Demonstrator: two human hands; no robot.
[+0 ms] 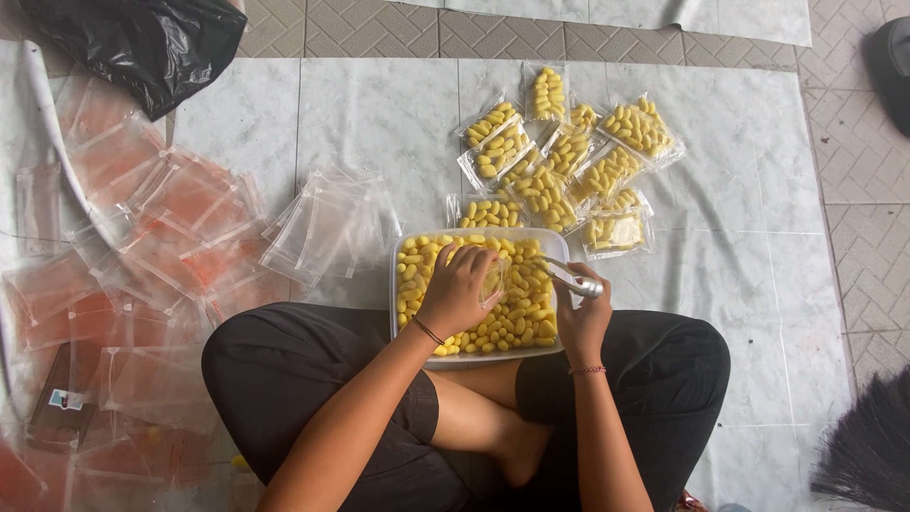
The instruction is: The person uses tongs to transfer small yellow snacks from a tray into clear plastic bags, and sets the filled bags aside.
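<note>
A clear plastic tub [408, 327] full of small yellow oval snacks [517, 322] rests on my crossed legs. My left hand [458, 289] hovers over the tub and holds a small clear plastic bag [493, 282] open above the snacks. My right hand [580, 313] grips a metal spoon [572, 278] whose end points toward the bag's mouth.
Several filled bags of yellow snacks [559, 161] lie on the white sheet beyond the tub. A stack of empty clear bags [327, 223] sits to the left. Orange-filled packets [142, 246] cover the far left. A black plastic bag [142, 43] lies top left; a broom [867, 446] at bottom right.
</note>
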